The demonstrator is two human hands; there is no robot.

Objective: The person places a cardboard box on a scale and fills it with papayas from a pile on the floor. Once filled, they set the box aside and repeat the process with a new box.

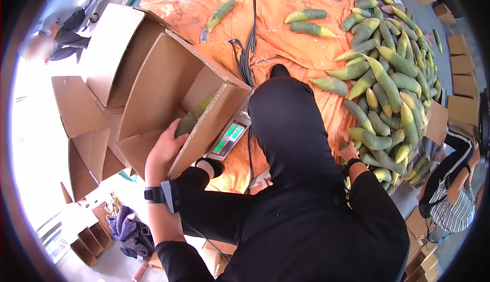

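Note:
My left hand (167, 146) reaches into an open cardboard box (153, 72), its fingers closed on the near end of a green radish (190, 121). The box's front wall hides part of that radish. Beneath the box is a digital scale (227, 141) with a lit green display. On my other side, my right hand (349, 152) is at the near left edge of a large pile of green radishes (390, 85). Its fingers are curled on a radish (345, 144) that mostly stays out of sight.
An orange tarp (291, 47) lies under the pile, with a few loose radishes (222, 15) on it. Black cables (250, 37) cross it. More open boxes (109, 52) stand at left. One person (66, 37) is at upper left, another (451, 205) at right.

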